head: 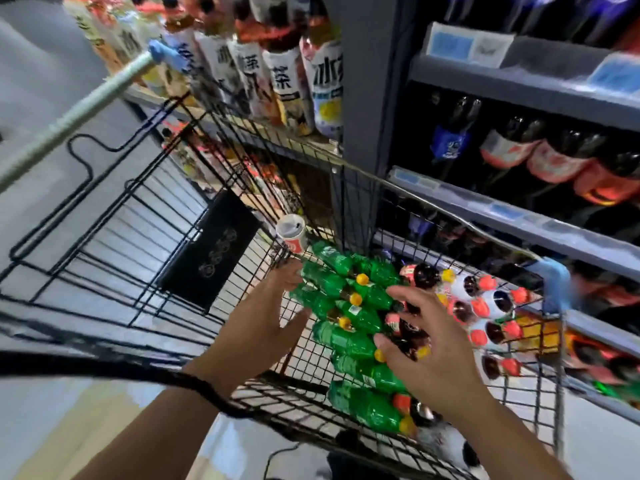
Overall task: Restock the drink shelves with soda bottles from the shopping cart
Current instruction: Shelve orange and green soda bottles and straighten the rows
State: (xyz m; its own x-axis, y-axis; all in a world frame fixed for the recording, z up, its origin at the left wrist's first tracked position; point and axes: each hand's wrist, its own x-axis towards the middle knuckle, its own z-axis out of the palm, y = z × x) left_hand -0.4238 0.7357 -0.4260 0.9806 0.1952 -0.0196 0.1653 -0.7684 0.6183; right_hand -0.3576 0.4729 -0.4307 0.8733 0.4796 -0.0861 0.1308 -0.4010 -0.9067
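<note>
Two heaps of soda lie in our shopping cart: green bottles and dark red-capped bottles. Left hand is released, fingers straight beside the green ones. Right hand is released, fingers spread over the heap. Drink shelves are just beside the cart.

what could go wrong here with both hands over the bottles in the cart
1. The green bottles lie piled on their sides; pulling one from the middle may let the others roll or slide.
2. The can sits by a corner of the cart, close to the left hand, and could get knocked over.
3. The right hand is spread over both green and dark bottles, so it might get a poor grip.
</note>
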